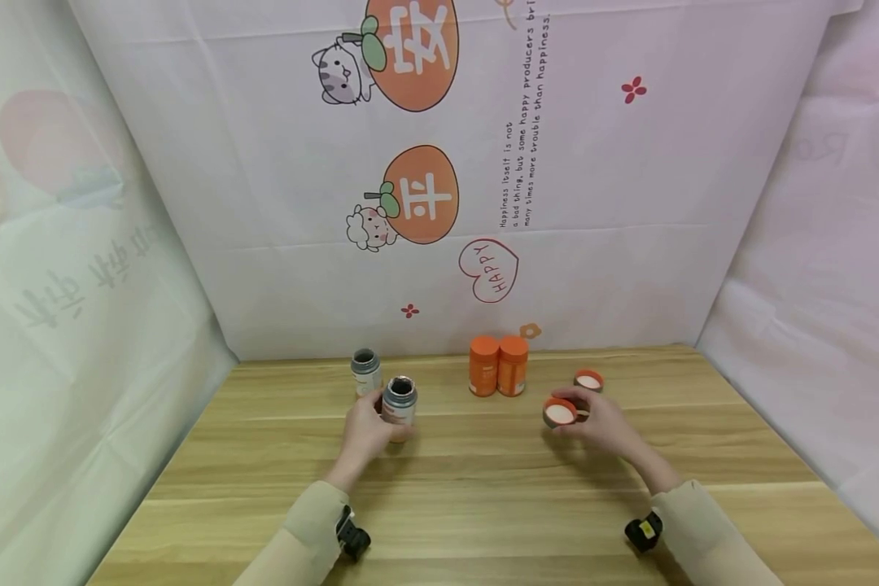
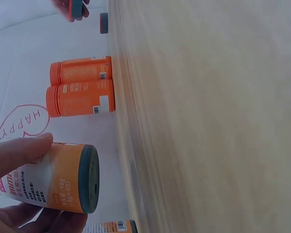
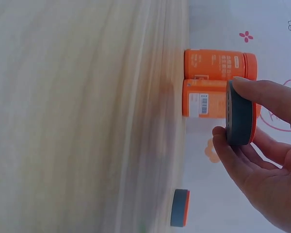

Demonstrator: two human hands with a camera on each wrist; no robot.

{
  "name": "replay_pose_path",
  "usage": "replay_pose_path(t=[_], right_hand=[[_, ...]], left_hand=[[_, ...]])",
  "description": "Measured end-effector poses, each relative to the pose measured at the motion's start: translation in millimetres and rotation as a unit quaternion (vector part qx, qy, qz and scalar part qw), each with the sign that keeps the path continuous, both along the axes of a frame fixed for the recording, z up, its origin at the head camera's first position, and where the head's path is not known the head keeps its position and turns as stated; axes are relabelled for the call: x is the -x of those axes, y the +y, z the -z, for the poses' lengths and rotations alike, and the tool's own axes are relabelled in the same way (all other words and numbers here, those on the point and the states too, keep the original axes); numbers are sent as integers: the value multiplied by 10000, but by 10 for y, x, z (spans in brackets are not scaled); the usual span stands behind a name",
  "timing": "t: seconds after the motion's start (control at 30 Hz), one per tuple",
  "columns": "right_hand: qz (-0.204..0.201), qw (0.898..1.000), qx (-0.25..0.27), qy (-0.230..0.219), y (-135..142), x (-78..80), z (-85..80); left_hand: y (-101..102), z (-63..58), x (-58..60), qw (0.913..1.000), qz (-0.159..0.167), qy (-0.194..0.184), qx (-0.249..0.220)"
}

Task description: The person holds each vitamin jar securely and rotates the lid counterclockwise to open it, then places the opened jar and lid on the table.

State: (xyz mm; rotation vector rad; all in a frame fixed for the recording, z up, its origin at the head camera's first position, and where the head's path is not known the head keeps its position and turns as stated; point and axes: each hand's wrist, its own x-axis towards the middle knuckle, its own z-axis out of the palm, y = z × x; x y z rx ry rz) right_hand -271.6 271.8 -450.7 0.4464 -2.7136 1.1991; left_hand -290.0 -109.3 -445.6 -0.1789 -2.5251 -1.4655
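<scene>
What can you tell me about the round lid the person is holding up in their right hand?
The lid is a short, round screw cap that looks like plastic. Its side wall shows grey in the right wrist view, with an orange top face, and the head view shows a pale lining inside. It is off its bottle and held above the wooden table, tilted on edge, touching nothing else. The right hand pinches it between thumb and fingers.

Staged recording booth, not a lived-in room: printed cartoon cloth backdrop [image 1: 439, 163] draped on three sides around wooden table [image 1: 483, 488].
</scene>
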Motion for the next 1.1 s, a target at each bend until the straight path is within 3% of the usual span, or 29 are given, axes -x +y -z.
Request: replay_pose_path(t=[0.23,0.63,1.1], right_hand=[[139,9995,-263,59,85,45,46],[400,9977,-527,-175,170,48,0],[679,9937,-752,-478,305,133,71]], left_hand=[[-80,-8,28,9999,-66,-67,40],[-169,0,72,9989,-218,-185,383],[-287,9,144,9966,-353,-339,662]])
